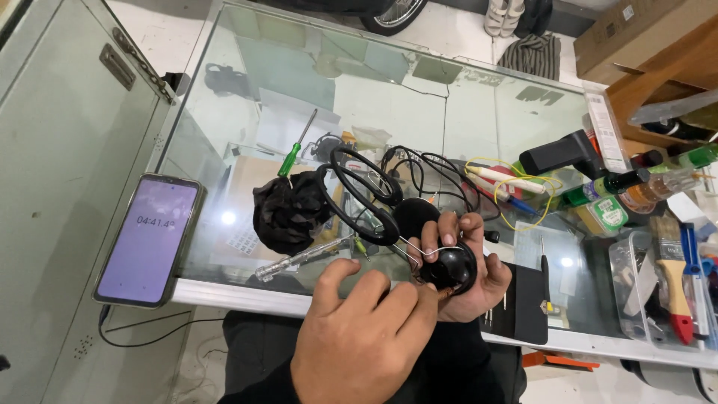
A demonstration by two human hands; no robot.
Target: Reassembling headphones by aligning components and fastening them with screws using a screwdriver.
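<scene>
My right hand (467,280) cups the round black earcup (449,268) of a pair of headphones over the front edge of the glass counter (389,105). The black headband (359,196) arcs away to the left to the other earcup, which has a crumpled black foam pad (288,209). My left hand (363,329) is in front with its fingers curled, the fingertips pressing on the earcup's left side beside a thin silver wire (419,251). Whether it pinches a small tool is hidden.
A phone (149,239) with a lit purple screen lies on the left. A green-handled screwdriver (295,150), a clear-handled tool (303,258), tangled black cables (430,172), a black pouch (527,303), a paintbrush (673,280) and bottles (624,183) crowd the counter's right side.
</scene>
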